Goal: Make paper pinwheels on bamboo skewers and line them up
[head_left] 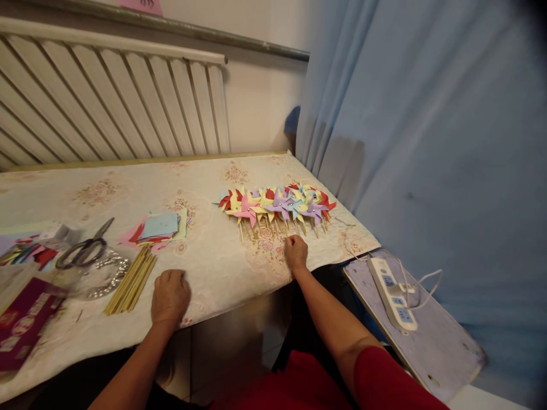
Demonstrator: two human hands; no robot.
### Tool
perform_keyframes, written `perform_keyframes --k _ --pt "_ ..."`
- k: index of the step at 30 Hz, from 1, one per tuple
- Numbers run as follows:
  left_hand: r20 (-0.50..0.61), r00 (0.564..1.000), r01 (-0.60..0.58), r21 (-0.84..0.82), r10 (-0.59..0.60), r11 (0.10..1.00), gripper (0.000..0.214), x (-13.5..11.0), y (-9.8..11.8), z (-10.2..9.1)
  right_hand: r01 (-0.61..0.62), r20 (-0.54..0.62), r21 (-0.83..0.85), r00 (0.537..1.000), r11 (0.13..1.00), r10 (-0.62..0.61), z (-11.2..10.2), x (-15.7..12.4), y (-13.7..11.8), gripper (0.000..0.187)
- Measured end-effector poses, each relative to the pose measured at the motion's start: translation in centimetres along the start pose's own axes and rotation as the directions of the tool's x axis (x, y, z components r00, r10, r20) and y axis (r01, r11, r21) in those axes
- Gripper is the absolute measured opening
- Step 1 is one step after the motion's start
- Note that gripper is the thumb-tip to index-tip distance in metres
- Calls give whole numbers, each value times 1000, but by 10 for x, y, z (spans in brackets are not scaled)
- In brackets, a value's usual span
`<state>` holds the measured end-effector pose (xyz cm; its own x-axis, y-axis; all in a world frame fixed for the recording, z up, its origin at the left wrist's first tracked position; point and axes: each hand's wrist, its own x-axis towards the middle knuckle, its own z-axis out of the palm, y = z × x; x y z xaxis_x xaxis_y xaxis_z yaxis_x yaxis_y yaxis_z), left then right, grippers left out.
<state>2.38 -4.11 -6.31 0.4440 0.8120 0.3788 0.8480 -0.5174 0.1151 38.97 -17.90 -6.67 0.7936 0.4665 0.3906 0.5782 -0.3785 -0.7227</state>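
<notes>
A cluster of paper pinwheels in pink, purple, yellow, red and light blue lies on the table, their thin sticks pointing toward me. At the near side of the cluster my right hand is closed, its fingertips pinching the lower end of a pinwheel stick. My left hand rests near the table's front edge with its fingers curled under, so anything inside is hidden. To its left lies a bundle of thin wooden sticks. Just beyond them is a stack of coloured paper squares.
Black-handled scissors and a loop of shiny silver beads lie left of the sticks. A purple box and coloured paper strips are farther left. A power strip with cables sits on a low board at right, beside a blue curtain.
</notes>
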Motion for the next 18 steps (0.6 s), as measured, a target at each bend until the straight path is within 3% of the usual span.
perform_keyframes --k 18 --pt "6 1000 1 -28 -1 1000 29 0 -1 0 23 15 -80 1000 997 -22 2 -1 -1 20"
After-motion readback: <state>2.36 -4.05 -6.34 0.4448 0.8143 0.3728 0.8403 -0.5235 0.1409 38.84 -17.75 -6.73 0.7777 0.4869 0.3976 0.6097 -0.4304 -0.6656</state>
